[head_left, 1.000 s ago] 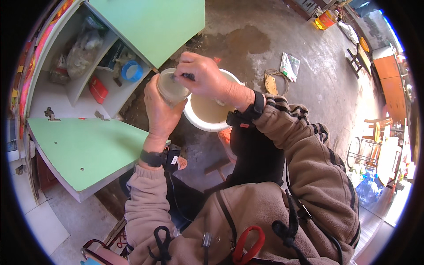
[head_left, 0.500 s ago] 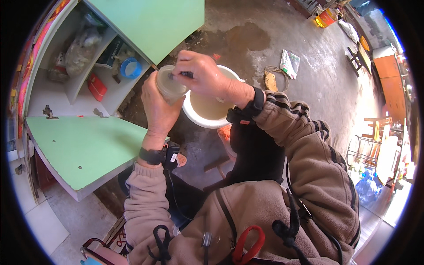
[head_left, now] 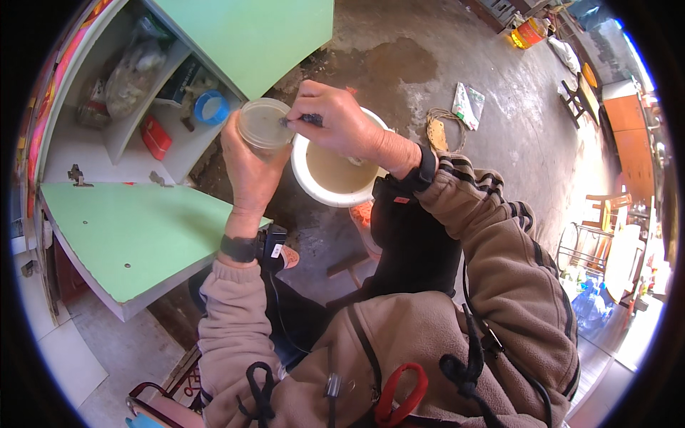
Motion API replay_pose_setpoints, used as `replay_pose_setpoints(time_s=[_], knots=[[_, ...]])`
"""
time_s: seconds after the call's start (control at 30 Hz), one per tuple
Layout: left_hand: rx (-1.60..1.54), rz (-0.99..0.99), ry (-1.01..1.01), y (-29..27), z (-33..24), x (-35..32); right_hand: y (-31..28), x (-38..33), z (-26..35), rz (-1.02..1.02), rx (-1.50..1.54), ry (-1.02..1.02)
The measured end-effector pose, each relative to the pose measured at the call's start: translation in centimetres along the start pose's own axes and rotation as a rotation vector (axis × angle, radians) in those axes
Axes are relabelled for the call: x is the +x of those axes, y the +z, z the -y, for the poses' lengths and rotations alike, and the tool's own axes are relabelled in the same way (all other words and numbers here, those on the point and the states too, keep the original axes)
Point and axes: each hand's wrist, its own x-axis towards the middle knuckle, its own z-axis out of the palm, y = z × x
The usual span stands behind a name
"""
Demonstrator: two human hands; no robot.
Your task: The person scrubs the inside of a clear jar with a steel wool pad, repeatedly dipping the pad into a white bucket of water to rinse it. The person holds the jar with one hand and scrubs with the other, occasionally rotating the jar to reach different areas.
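Head view looks down on my right fingers (head_left: 308, 107), pinched together on a small dark tool (head_left: 308, 119) whose tip reaches into the mouth of a jar (head_left: 264, 123). My right hand (head_left: 341, 125) comes at the jar from the right and sits just above its rim. My left hand (head_left: 250, 167) is wrapped around the jar from below and on the near side, fingers closed on its wall, holding it upright with the round mouth facing the camera. The jar is pale and see-through; what lies inside I cannot tell.

Just right of the jar, under my right hand, stands a white bowl (head_left: 314, 191) with tan liquid in it, on the floor (head_left: 457, 64). My right wrist crosses its far rim.

To the left stands an open cabinet (head_left: 78, 153) with green doors (head_left: 128, 235), one door swung out near my left forearm. On its shelves lie a blue ring (head_left: 212, 108), a red box (head_left: 155, 137) and a plastic bag (head_left: 132, 78). Farther right on the floor lie a packet (head_left: 467, 105) and a coil of rope (head_left: 437, 128).
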Motion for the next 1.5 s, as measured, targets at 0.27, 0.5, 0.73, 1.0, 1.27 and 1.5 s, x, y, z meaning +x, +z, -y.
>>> replay_pose_setpoints(time_s=[0.27,0.5,0.73,1.0,1.27,1.5], knots=[[-0.017,0.016,0.038,0.1,-0.3,-0.2,0.0,0.0,0.2,-0.073,-0.031,0.021],[-0.02,0.004,0.038,0.1,-0.2,-0.3,0.1,-0.5,0.2,-0.06,-0.113,0.048],[0.033,-0.012,0.054,-0.1,0.5,-0.3,-0.1,-0.1,0.2,-0.06,-0.065,-0.023],[-0.01,0.029,-0.041,0.7,1.0,-0.9,0.5,-1.1,-1.3,-0.058,-0.095,-0.025],[-0.007,0.032,-0.041,0.9,0.7,-0.8,0.6,-1.1,-2.0,0.003,-0.089,0.004],[-0.086,0.049,-0.025,1.1,0.9,-0.9,1.0,-1.4,-2.1,-0.106,-0.165,0.03]])
